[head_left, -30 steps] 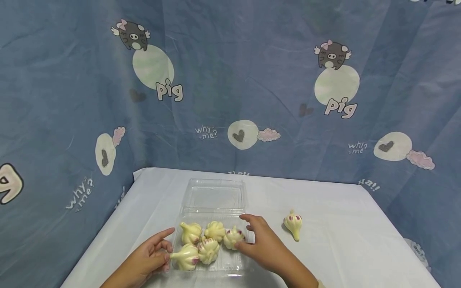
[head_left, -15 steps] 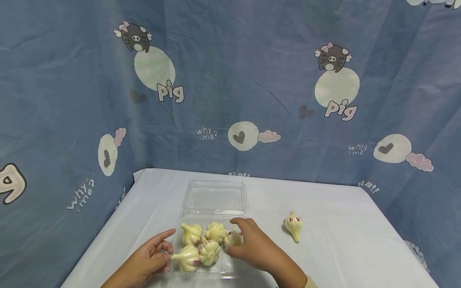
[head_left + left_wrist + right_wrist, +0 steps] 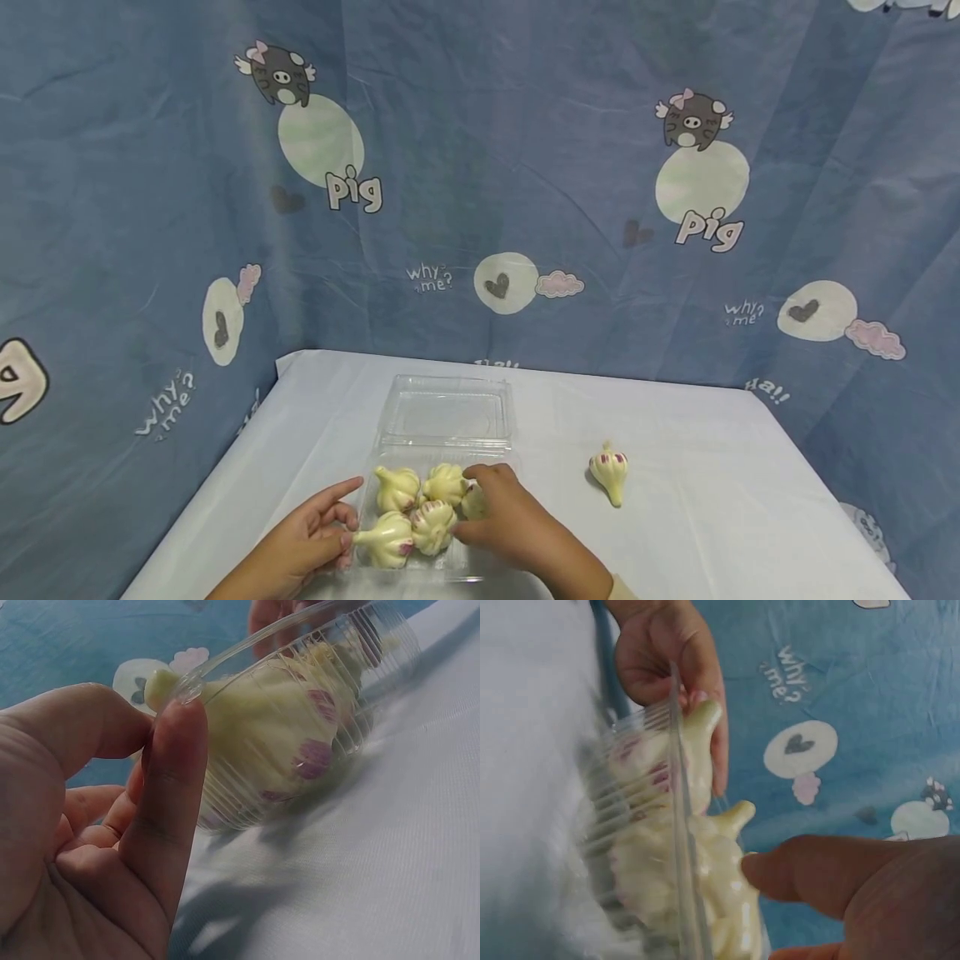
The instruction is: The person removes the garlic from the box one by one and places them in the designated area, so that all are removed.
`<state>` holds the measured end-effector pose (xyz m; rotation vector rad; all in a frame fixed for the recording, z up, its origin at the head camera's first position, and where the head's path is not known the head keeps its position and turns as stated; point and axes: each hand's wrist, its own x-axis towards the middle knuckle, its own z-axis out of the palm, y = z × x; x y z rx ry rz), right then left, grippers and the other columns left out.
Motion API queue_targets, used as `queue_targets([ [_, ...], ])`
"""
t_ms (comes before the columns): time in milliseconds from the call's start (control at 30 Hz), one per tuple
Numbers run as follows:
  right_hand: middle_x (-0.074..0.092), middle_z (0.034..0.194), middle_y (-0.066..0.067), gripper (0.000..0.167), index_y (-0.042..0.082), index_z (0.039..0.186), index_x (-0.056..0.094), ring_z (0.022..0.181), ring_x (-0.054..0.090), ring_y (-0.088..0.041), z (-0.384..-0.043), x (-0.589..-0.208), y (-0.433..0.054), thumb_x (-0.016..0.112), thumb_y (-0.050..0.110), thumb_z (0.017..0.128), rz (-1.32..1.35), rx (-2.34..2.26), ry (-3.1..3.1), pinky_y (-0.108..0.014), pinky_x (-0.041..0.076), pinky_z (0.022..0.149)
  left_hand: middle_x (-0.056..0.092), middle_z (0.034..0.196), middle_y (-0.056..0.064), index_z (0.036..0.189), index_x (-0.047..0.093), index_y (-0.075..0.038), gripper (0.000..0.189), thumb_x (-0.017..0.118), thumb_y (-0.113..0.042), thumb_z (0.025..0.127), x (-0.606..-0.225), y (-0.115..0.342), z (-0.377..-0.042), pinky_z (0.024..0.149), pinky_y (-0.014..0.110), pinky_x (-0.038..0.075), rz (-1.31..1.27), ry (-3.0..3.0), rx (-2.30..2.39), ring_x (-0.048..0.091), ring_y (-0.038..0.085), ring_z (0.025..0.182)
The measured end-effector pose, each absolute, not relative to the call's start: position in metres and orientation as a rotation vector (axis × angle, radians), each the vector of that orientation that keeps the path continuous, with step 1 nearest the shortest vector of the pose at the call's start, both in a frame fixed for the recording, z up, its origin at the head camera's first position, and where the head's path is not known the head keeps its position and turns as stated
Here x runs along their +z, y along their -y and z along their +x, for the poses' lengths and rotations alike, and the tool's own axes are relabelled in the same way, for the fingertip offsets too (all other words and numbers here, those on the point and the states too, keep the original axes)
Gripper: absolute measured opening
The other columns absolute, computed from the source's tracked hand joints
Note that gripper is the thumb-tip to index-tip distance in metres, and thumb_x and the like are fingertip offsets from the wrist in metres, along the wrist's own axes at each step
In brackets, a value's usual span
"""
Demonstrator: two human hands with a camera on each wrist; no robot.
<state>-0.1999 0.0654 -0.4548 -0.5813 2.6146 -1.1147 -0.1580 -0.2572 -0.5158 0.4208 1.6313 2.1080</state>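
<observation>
In the head view, several cream garlic bulbs [image 3: 390, 540] with purple patches lie in a clear plastic container [image 3: 471, 573]. My left hand [image 3: 311, 537] is at its left side; in the left wrist view, thumb and finger pinch the container's rim [image 3: 247, 649]. My right hand [image 3: 510, 521] reaches over the right side, thumb and forefinger spread around the rightmost garlic bulb [image 3: 474, 502], partly hidden by the hand. In the right wrist view the thumb [image 3: 802, 870] lies straight, its tip right at a bulb [image 3: 727, 881].
The container's clear lid [image 3: 450, 408] lies folded back behind it. One more garlic bulb [image 3: 609, 475] rests on the white tablecloth [image 3: 697, 517] to the right. A blue printed curtain [image 3: 450, 167] hangs behind the table.
My right hand has moved left over the container, and the rightmost garlic bulb has shifted slightly left with it. The left hand stays at the rim.
</observation>
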Motion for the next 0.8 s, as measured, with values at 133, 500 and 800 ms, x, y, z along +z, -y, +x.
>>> queue_targets([
  [133,0.053,0.132,-0.018,0.070,0.003,0.139,0.059,0.117,0.060,-0.029,-0.2014,-0.4583,-0.0597,0.082,0.034,0.081,-0.577,-1.092,-2.612,-0.051,0.053,0.098,0.054,0.114,-0.001,0.165,0.002,0.005,0.074,0.051,-0.003,0.110,-0.5141,0.2568,-0.1576,0.079,0.024,0.060,0.412,-1.620,2.108,0.064,0.008,0.086],
  [500,0.055,0.124,-0.015,0.062,0.000,0.131,0.062,0.099,0.058,-0.022,-0.2029,-0.4652,-0.0571,0.084,0.019,0.075,-0.551,-1.073,-2.630,-0.039,0.054,0.083,0.055,0.114,-0.001,0.166,0.014,-0.003,0.069,0.052,-0.001,0.109,-0.5157,0.2558,-0.1581,0.080,0.023,0.060,0.456,-1.607,2.119,0.067,0.007,0.088],
  [800,0.057,0.113,-0.011,0.049,0.002,0.121,0.064,0.093,0.058,-0.017,-0.2033,-0.4646,-0.0588,0.085,0.012,0.078,-0.608,-1.049,-2.694,-0.034,0.055,0.082,0.056,0.115,-0.001,0.166,0.018,-0.007,0.068,0.052,0.000,0.108,-0.5187,0.2565,-0.1595,0.081,0.023,0.060,0.455,-1.592,2.125,0.067,0.008,0.088],
])
